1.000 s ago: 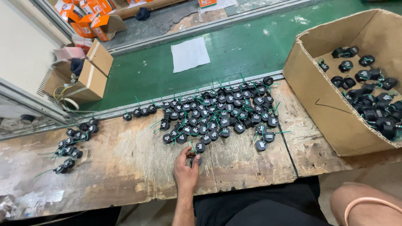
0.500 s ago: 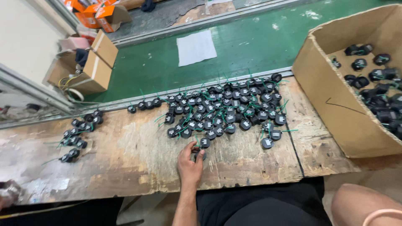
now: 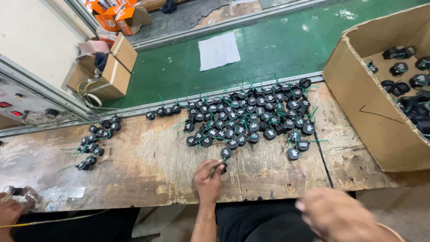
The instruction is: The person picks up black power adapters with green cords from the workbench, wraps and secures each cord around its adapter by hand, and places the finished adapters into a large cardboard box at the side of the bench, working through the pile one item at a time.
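Note:
Small black round parts with green wire leads lie in a wide pile (image 3: 251, 118) on the worn wooden bench (image 3: 148, 166). My left hand (image 3: 208, 179) rests on the bench just in front of the pile. Its fingertips pinch one black part (image 3: 222, 166) at the pile's near edge. My right hand (image 3: 336, 215) is blurred and close to the camera at the bottom right, above my lap. Its fingers look curled, and whether it holds anything is not clear.
A large open cardboard box (image 3: 367, 103) holding more black parts (image 3: 412, 80) stands at the right. A smaller group of parts (image 3: 92, 145) lies at the left. Another person's hand (image 3: 9, 210) is at the bottom left corner. Beyond the bench are a green floor (image 3: 179, 67), a white sheet (image 3: 218, 50) and cardboard boxes (image 3: 112, 67).
My right hand has come up into view at the bottom right. My left hand stays at the pile's near edge, fingers closed on one part.

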